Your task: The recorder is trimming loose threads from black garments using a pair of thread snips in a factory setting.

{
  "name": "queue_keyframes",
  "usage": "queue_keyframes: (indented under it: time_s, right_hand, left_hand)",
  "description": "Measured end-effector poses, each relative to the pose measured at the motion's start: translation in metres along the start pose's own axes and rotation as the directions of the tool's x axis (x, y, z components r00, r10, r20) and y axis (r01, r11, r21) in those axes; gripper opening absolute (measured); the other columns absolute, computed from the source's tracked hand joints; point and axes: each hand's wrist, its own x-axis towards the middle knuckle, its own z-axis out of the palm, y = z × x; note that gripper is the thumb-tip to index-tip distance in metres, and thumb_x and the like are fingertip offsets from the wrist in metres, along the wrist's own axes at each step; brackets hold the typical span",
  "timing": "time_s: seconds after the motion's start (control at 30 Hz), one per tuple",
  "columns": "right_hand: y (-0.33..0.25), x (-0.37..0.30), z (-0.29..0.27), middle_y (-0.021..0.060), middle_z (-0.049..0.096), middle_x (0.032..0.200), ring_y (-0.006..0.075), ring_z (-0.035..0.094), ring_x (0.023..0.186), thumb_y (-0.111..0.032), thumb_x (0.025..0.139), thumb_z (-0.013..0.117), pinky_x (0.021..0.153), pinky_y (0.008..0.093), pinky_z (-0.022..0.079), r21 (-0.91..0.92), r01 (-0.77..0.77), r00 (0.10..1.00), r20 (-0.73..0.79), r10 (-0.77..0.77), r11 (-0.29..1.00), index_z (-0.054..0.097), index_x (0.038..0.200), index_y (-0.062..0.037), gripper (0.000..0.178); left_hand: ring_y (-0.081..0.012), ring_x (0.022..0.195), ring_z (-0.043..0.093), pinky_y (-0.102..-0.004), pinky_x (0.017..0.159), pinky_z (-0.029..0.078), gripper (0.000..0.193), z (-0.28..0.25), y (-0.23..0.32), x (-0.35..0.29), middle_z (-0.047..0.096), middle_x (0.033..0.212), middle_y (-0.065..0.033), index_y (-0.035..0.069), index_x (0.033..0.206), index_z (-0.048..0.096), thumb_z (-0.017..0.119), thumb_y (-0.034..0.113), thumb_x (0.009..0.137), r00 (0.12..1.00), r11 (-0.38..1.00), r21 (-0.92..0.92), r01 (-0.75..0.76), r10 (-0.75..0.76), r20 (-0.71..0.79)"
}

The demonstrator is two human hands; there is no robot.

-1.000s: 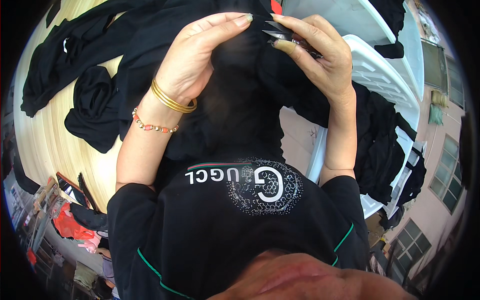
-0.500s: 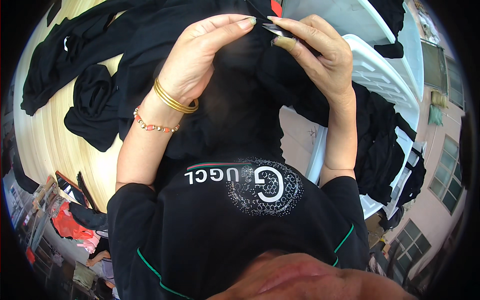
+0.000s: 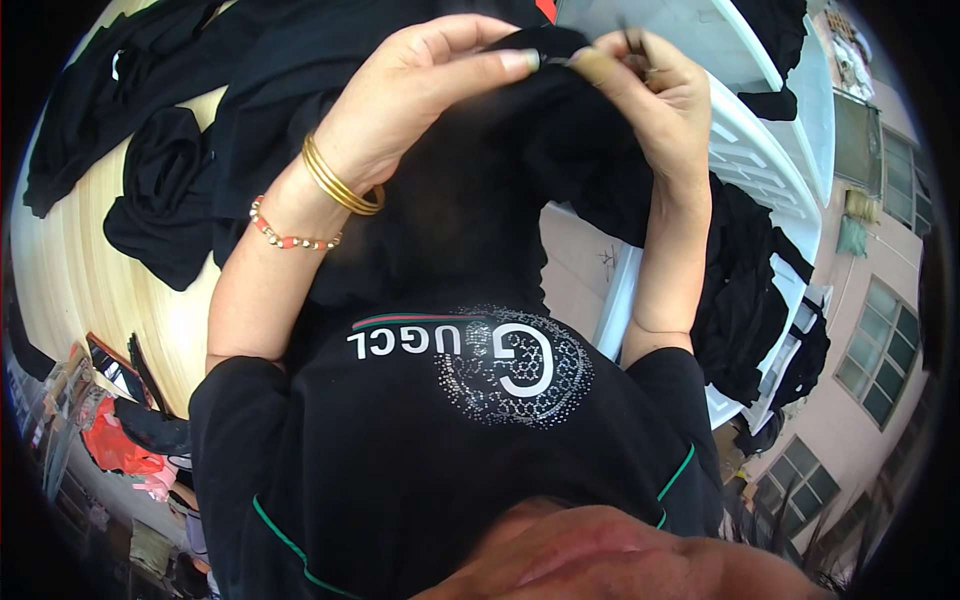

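Note:
High in front of me, my left hand [image 3: 425,85] pinches the edge of a black garment [image 3: 555,42] between thumb and fingertips. My right hand [image 3: 660,95] is closed opposite it, its thumb tip, in a yellowish cover, against the same cloth edge. Dark metal thread snips [image 3: 637,48] sit among the right fingers, partly hidden and blurred. A small glint of metal shows between the two thumbs. The stretch of cloth between my hands bows upward, and the rest of the dark fabric hangs toward my chest.
A pale wood table [image 3: 70,270] lies on the left, with more black garments [image 3: 165,190] on it. White plastic crates [image 3: 775,165] stand at the right, black clothing [image 3: 745,290] piled by them. Red bags [image 3: 120,440] are at the lower left.
The blades that pointed at my left hand have swung back into the right hand. Right thumb and fingers have closed in on the cloth edge, which now arches between both hands.

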Motion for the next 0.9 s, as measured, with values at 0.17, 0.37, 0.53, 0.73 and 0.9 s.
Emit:
queue_keyframes:
  time_s: [0.17,0.37,0.53,0.73,0.9]
  right_hand:
    - [0.012,-0.005,-0.024,-0.0072,0.056,0.069,-0.0004,0.041,0.056,-0.009,0.090,0.073,0.051,0.0169,0.026,0.132,-0.021,0.959,-0.279,0.058,0.991,0.070,0.095,-0.0017,0.010]
    - [0.009,-0.002,-0.017,-0.0086,0.053,0.068,-0.0009,0.037,0.055,-0.012,0.089,0.075,0.050,0.0176,0.023,-0.048,-0.016,0.966,-0.259,0.003,0.999,0.071,0.093,-0.0022,0.011]
    - [0.013,-0.001,-0.016,-0.0066,0.056,0.075,0.0010,0.045,0.063,-0.011,0.088,0.075,0.055,0.0166,0.030,-0.179,-0.030,0.972,-0.234,-0.013,0.983,0.071,0.105,-0.0017,0.020]
    - [-0.002,0.001,-0.009,-0.0033,0.056,0.074,0.0022,0.048,0.065,-0.011,0.083,0.078,0.054,0.0187,0.031,-0.207,0.192,0.981,0.078,-0.180,0.959,0.074,0.109,-0.0072,0.026]
    - [-0.009,0.001,-0.012,0.0008,0.057,0.076,0.0103,0.056,0.066,-0.009,0.077,0.079,0.059,0.0218,0.045,-0.368,0.271,0.956,0.208,-0.205,0.890,0.075,0.113,-0.0109,0.037]
  left_hand:
    - [-0.0080,0.092,0.064,-0.0213,0.087,0.049,0.029,-0.008,-0.005,-0.001,0.070,0.102,-0.0022,0.001,0.119,0.067,0.068,0.014,0.093,0.989,0.990,0.114,0.079,-0.092,0.113]
    - [-0.0085,0.092,0.065,-0.0216,0.084,0.050,0.030,-0.009,-0.008,-0.005,0.072,0.104,-0.0044,0.002,0.118,0.069,0.069,0.015,0.092,0.992,0.994,0.066,0.084,-0.089,0.084]
    - [-0.0082,0.091,0.064,-0.0214,0.084,0.050,0.031,-0.011,-0.008,-0.003,0.072,0.102,-0.0042,0.001,0.119,0.068,0.069,0.016,0.092,0.993,0.990,0.102,0.099,-0.104,0.046]
    - [-0.0072,0.087,0.064,-0.0209,0.082,0.051,0.030,-0.008,-0.011,-0.005,0.071,0.100,-0.0032,0.000,0.119,0.067,0.068,0.015,0.092,0.997,0.998,0.036,0.056,-0.054,-0.060]
    - [-0.0053,0.084,0.062,-0.0181,0.076,0.050,0.028,-0.002,-0.012,-0.004,0.070,0.097,-0.0024,-0.002,0.117,0.067,0.066,0.013,0.094,0.996,0.976,0.200,-0.082,0.087,-0.019]
